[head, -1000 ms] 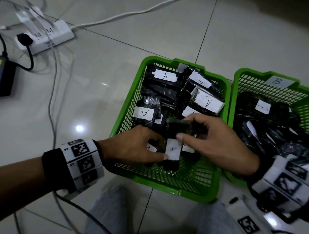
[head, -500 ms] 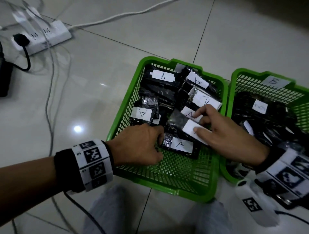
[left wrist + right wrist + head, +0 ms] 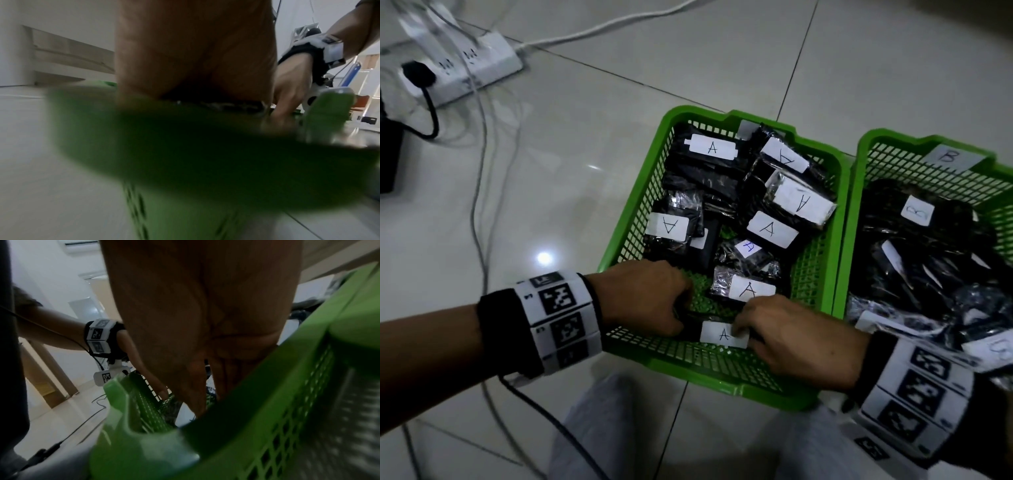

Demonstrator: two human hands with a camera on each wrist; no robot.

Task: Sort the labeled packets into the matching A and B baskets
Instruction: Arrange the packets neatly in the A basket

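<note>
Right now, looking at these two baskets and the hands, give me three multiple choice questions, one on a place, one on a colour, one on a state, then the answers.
1. Where is the packet that both hands are on?
A. at the near end of the A basket
B. in the B basket
C. on the floor tiles

2. What colour are both baskets?
A. blue
B. green
C. white

3. What is the left hand doing?
A. lying flat on the tiles
B. holding the power strip
C. gripping the packet's end with curled fingers

Answers: 1 A, its A label shows between the left hand and the right hand just inside the near wall; 2 B, both mesh walls are green; 3 C, the fingers curl at the packet's left end.
</note>
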